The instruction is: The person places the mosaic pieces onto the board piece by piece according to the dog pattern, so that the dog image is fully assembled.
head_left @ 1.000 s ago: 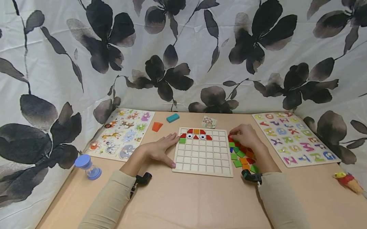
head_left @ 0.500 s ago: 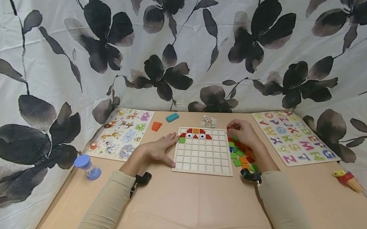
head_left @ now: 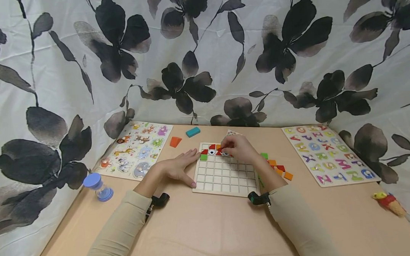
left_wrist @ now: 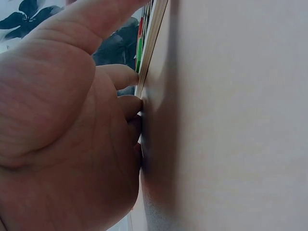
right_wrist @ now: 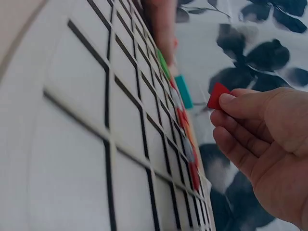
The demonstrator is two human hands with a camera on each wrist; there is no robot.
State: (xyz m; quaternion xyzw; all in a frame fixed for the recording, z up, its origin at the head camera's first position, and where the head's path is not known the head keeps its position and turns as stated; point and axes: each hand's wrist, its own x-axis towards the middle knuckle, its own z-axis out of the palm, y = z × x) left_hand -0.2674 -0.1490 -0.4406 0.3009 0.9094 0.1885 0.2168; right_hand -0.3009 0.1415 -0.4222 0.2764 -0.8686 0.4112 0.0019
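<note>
A white grid board point(head_left: 225, 178) lies mid-table, its far rows holding red, orange, green and eye-patterned tiles. My left hand point(head_left: 175, 168) rests at the board's left edge, thumb and fingers stretched out and touching it. Over the far rows is my right hand point(head_left: 241, 149), pinching a small red tile point(right_wrist: 217, 95) between thumb and fingertips, as the right wrist view shows. That tile is held apart from the board, and the hand hides some placed tiles. Loose tiles point(head_left: 281, 168) lie right of the board, partly behind the right forearm.
An animal picture board point(head_left: 140, 150) lies left and a letter board point(head_left: 331, 154) right. Behind the grid are a teal block point(head_left: 193, 132), an orange piece point(head_left: 175, 141) and a partly covered card point(head_left: 231, 132). A blue sand timer point(head_left: 101, 187) stands left; a small toy point(head_left: 389, 203) lies right.
My right hand has left the loose tiles and moved left over the board's far rows, carrying a red tile. My left hand has stayed at the board's edge.
</note>
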